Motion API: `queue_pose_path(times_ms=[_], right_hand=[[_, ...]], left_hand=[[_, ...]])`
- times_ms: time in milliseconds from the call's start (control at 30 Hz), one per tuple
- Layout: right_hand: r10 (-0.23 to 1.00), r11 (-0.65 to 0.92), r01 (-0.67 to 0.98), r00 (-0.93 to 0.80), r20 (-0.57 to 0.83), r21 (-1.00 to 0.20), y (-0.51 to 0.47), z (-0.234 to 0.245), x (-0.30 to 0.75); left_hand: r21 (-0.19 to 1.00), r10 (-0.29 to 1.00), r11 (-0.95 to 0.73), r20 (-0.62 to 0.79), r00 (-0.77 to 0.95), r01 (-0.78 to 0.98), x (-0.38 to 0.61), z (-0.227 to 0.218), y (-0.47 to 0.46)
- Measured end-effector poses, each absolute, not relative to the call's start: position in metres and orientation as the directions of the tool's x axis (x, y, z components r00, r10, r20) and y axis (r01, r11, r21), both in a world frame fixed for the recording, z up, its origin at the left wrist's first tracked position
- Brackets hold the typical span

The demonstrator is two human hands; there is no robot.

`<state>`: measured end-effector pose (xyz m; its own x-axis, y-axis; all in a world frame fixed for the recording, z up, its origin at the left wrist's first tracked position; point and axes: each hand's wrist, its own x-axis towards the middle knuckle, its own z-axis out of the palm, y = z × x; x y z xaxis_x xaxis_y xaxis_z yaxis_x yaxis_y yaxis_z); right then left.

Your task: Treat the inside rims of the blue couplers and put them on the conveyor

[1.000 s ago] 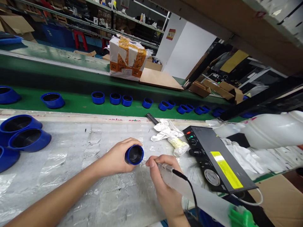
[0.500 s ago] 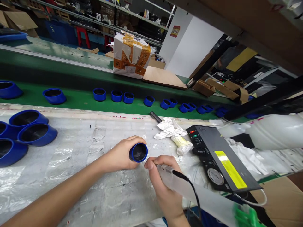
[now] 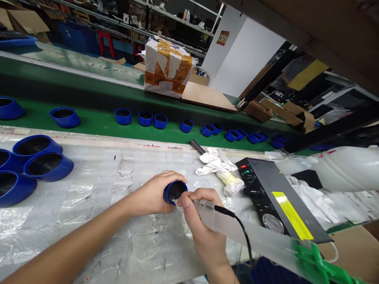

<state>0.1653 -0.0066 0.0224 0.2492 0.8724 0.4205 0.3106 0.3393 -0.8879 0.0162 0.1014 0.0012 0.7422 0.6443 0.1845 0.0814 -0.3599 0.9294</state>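
Note:
My left hand (image 3: 152,195) is wrapped round a small blue ring-shaped part (image 3: 174,191) lying on its side on the plastic-covered bench (image 3: 97,205), its dark opening facing right. My right hand (image 3: 204,228) grips a clear syringe-like dispenser (image 3: 242,232) with a black hose, like a pen. The dispenser's tip rests at the rim of the blue part, and the thumb and forefinger of my right hand touch that rim.
A black controller box (image 3: 278,201) with a yellow label lies right of my hands, with crumpled white cloths (image 3: 217,165) beside it. Large blue rings (image 3: 35,157) sit at the left. Several small blue rings (image 3: 160,120) line the green conveyor (image 3: 97,126). A white bottle (image 3: 334,167) lies at the right.
My right hand has moved the dispenser's tip up and left onto the rim of the blue part. My left hand has kept its grip on the part.

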Motion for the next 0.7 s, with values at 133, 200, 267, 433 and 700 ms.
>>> queue_pose_path(times_ms=[133,200,267,433,700], right_hand=[[0.874,0.334,0.311,0.252,0.416,-0.890,-0.004,0.022,0.164],[0.871,0.328,0.321,0.262,0.416,-0.888,-0.003,0.023,0.163],[0.869,0.321,0.329,0.272,0.414,-0.888,-0.002,0.024,0.162],[0.862,0.344,0.307,0.273,0.428,-0.888,0.002,0.025,0.160],[0.858,0.326,0.298,0.305,0.413,-0.897,0.005,0.021,0.162]], left_hand=[[0.934,0.638,-0.347,0.167,0.752,0.087,0.015,0.002,0.101],[0.937,0.633,-0.341,0.164,0.757,0.082,0.015,0.003,0.101],[0.942,0.630,-0.329,0.160,0.760,0.074,0.015,0.003,0.101],[0.951,0.623,-0.305,0.160,0.766,0.049,0.015,0.004,0.101],[0.953,0.619,-0.302,0.170,0.767,0.032,0.015,0.005,0.101]])
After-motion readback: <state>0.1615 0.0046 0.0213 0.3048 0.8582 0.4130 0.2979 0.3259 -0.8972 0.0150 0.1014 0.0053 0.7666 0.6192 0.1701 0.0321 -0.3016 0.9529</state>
